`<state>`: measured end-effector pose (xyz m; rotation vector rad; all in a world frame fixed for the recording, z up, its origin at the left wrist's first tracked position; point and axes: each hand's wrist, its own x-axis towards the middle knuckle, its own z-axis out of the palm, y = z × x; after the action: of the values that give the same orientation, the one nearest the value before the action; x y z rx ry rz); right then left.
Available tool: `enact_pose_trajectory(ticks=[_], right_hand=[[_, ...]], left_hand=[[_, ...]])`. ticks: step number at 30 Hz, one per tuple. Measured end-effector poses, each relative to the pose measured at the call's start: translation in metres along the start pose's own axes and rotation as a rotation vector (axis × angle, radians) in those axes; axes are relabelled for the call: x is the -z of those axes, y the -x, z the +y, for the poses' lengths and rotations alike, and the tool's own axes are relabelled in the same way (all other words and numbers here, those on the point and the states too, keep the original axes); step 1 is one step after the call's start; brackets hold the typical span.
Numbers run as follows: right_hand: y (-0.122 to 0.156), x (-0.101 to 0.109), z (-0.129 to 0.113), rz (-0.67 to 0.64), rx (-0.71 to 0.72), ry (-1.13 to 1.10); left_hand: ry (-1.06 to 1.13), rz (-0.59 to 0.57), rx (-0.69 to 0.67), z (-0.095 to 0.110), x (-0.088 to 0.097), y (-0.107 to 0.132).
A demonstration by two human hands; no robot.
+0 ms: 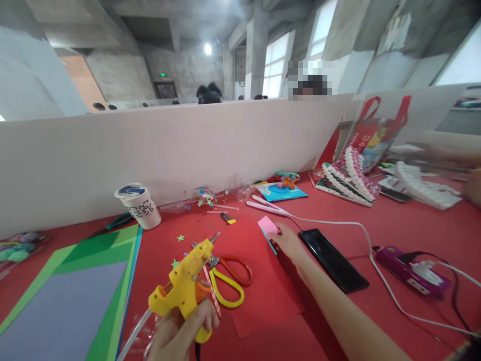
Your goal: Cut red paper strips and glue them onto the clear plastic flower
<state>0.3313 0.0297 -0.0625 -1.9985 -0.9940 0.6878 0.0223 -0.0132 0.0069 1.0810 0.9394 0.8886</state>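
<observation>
In the lower middle of the head view my left hand (184, 326) is wrapped round the handle of a yellow hot glue gun (188, 281), whose nozzle points up and to the right. A clear glue stick (135, 333) sticks out of its back end. My right hand (286, 239) pinches a small piece of pink paper (267, 225) with a blue edge, above the red table. Between the hands lie scissors (229, 293) with one yellow and one red handle loop. Close to my right forearm rests a black phone (334, 259).
Coloured sheets (75, 311) lie at the left, beside a white cup (139, 206). A white hair straightener (266, 206), a purple power strip (411, 271) with cables and pink-white woven pieces (349, 178) are on the right. A white partition (210, 145) closes off the back.
</observation>
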Motion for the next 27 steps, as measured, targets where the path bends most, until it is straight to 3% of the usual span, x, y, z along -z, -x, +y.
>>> enact_pose_trajectory(ticks=[3,7,10,16,22,25,27], right_hand=[[0.0,0.002,-0.001,0.104,0.046,0.049],[0.013,0.006,-0.012,0.254,0.194,0.095],[0.034,0.006,-0.024,0.236,0.308,0.085],[0.078,-0.004,-0.034,-0.024,0.449,0.027],[0.102,-0.015,-0.037,-0.23,0.394,-0.084],[0.133,-0.031,-0.043,-0.501,0.377,-0.181],[0.158,-0.044,-0.046,-0.817,0.392,-0.292]], left_hand=[[0.139,-0.045,0.04,0.005,-0.008,0.001],[0.368,0.002,0.133,0.009,-0.021,0.001],[0.422,0.025,0.131,0.009,-0.029,-0.002],[0.324,0.076,0.079,0.003,-0.034,-0.007],[-0.203,0.114,-0.06,0.0,-0.025,-0.003],[-0.341,0.189,-0.07,-0.002,-0.023,0.0],[-0.402,0.268,-0.077,-0.004,-0.023,0.001]])
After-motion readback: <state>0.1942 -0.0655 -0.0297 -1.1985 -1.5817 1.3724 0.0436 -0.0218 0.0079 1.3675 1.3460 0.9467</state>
